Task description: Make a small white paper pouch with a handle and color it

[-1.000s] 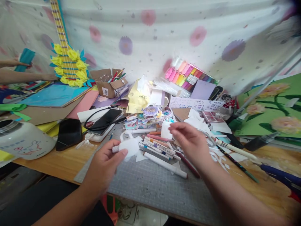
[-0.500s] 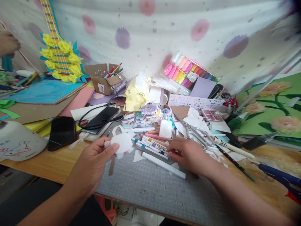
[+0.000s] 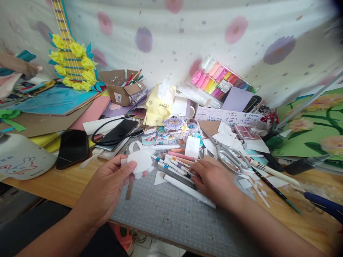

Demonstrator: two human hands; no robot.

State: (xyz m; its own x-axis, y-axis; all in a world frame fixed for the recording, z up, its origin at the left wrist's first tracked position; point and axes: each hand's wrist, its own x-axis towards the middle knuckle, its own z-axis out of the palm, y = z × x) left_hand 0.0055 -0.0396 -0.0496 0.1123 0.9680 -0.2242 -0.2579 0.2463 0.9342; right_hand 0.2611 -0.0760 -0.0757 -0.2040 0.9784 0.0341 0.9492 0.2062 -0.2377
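My left hand (image 3: 107,180) pinches a white, scallop-edged paper cutout (image 3: 139,161) with a loop at its top, thumb on its face. Over the grey cutting mat (image 3: 171,217), my right hand (image 3: 211,178) rests with bent fingers on the ends of several markers (image 3: 174,167); whether it grips one is hidden. A thick white marker (image 3: 187,190) lies just below them, its right end near my right palm. Behind the markers stands a small white paper piece (image 3: 192,146), close to a pile of colourful cutouts (image 3: 171,130).
Silver scissors (image 3: 233,157) lie among white paper scraps on the right, with a blue-handled tool (image 3: 321,203) farther right. Two phones, a cable and a white container (image 3: 26,157) are on the left. Another person's hand (image 3: 28,69) shows at the far left.
The view has shifted slightly, so most things sit a little farther right. My left hand keeps the white cutout, and my right hand stays at the markers. The other person's hand has moved lower and right.
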